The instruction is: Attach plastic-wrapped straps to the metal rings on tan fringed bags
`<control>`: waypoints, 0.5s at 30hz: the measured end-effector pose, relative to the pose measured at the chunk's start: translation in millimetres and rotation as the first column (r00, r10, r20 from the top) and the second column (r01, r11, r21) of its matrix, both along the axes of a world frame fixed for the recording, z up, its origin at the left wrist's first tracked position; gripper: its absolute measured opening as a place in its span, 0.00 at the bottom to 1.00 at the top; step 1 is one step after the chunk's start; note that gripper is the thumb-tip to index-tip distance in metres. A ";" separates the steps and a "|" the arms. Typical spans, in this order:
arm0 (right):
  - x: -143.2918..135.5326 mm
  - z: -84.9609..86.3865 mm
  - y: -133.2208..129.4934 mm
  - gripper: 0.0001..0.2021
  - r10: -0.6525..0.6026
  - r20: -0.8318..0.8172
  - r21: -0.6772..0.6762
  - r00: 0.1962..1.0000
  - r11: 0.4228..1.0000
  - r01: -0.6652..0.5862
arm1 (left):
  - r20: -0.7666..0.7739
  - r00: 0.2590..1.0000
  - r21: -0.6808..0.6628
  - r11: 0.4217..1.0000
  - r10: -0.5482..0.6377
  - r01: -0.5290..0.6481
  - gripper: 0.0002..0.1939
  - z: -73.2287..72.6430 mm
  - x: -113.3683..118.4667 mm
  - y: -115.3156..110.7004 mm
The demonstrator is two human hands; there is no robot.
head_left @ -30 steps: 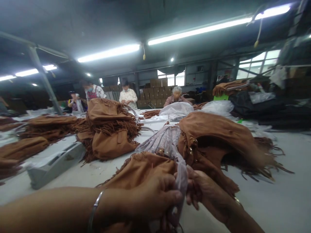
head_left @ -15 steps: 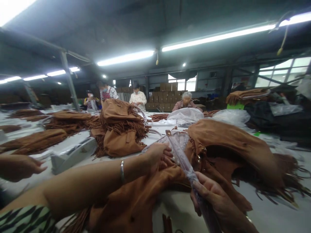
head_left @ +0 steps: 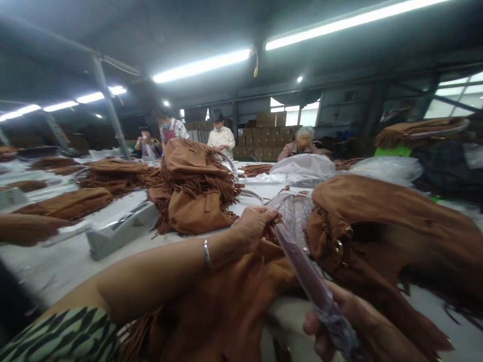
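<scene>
A long strap in clear plastic wrap (head_left: 302, 266) runs slantwise between my two hands. My left hand (head_left: 256, 226), with a silver bracelet at the wrist, pinches its upper end near a small metal fitting. Lower down, my right hand (head_left: 343, 317) is wrapped round the plastic-covered part, somewhat blurred. Beneath my left forearm lies a brown suede bag (head_left: 226, 301) with fringes. Another brown bag (head_left: 392, 211) with metal rings rests to the right. Behind the strap is a bundle of wrapped straps (head_left: 294, 211).
Fringed brown bags (head_left: 196, 206) are stacked beyond my left forearm, beside a grey-white tray-like piece (head_left: 121, 229). Another person's arm (head_left: 30, 229) reaches in at the left edge. Clear plastic (head_left: 302, 168) lies farther back, where several people stand or sit.
My left hand, open beside the strap before, has closed on its upper end. My right hand and the strap appear lower and farther right. The view has shifted.
</scene>
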State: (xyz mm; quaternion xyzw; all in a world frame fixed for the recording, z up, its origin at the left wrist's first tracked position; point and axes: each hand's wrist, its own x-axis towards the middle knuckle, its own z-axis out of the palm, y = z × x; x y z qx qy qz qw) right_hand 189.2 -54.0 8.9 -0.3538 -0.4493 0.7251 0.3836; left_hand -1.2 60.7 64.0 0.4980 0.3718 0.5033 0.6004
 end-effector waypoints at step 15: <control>0.3 6.5 -8.3 0.16 -0.067 -0.376 0.019 0.924 0.997 0.081 | -0.203 0.889 0.248 0.857 -0.411 0.453 0.10 -3.9 63.1 -50.1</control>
